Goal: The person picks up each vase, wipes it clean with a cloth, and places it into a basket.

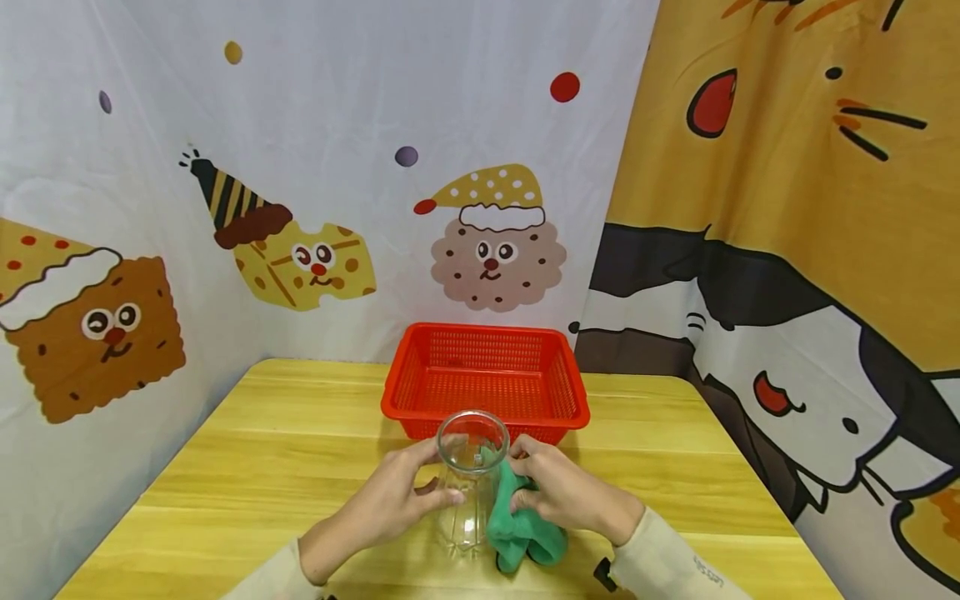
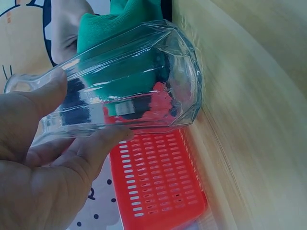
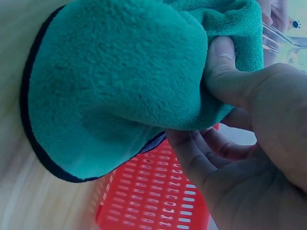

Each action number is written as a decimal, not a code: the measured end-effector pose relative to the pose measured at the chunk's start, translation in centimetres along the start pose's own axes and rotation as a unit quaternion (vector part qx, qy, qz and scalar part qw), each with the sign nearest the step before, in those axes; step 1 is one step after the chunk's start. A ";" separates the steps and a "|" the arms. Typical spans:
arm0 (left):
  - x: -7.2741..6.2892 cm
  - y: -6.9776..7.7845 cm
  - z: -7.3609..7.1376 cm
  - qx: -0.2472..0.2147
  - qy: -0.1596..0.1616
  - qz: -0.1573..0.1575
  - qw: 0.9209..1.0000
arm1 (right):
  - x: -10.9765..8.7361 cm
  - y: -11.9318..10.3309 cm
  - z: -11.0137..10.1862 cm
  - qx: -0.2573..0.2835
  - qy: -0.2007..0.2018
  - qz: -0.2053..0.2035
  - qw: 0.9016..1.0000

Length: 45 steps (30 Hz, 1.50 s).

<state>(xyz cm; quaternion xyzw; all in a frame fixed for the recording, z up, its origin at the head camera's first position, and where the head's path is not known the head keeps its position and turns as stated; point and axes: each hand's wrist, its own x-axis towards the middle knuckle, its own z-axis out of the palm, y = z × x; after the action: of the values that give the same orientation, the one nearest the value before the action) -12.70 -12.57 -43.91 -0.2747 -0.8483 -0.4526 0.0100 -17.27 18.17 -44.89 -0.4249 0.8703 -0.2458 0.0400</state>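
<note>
A clear glass vase [image 1: 468,508] with a round rim and faceted sides stands near the front middle of the table. My left hand [image 1: 397,496] grips it from the left, thumb on the near side and fingers behind, as the left wrist view also shows of the glass [image 2: 144,81]. On the right, my right hand [image 1: 562,487] pinches a green cloth [image 1: 521,529] against the vase's side. In the right wrist view the plush cloth [image 3: 115,81] has a dark edging and hangs in folds below the thumb, its lower end close over the table.
Right behind the vase sits a red perforated plastic basket [image 1: 487,415], with nothing seen inside it. The light wood table [image 1: 300,433] reaches back to a printed curtain [image 1: 322,125]. A second curtain with a cat print [image 1: 787,350] hangs along the right side.
</note>
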 end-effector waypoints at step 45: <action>0.0 -0.1 0.0 -0.036 -0.010 -0.009 0.999 | -0.1 1.3 0.8 0.048 -0.082 0.077 0.992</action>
<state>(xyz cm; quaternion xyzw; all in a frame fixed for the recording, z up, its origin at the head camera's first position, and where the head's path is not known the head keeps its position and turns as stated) -12.78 -12.60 -43.96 -0.2717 -0.8342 -0.4797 -0.0130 -17.99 18.62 -46.18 -0.3728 0.8815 -0.2476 0.1505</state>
